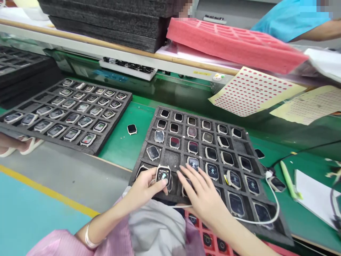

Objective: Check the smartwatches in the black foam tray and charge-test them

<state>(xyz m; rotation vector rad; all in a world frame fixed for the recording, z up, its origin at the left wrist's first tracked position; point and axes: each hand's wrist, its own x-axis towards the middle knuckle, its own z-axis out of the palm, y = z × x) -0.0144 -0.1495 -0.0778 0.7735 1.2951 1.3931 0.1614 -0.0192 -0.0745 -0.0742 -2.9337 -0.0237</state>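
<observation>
My left hand [145,187] is closed round a watch body [163,175] with a lit screen, holding it just above the near edge of a dark foam tray [170,158]. The tray holds several watch bodies in square pockets, some lit. My right hand [200,188] lies over the tray's near row with fingers stretched out and spread, fingertips touching watches there. A white cable [274,199] runs across the tray's right side.
A second foam tray [121,106] of watches lies to the left on the green bench, with a loose watch [131,129] between the trays. Pink foam [234,44], black foam stacks and red-dot sticker sheets [253,92] sit behind. Another person's blue sleeve [290,17] is at top right. A green pen [287,177] and paper lie right.
</observation>
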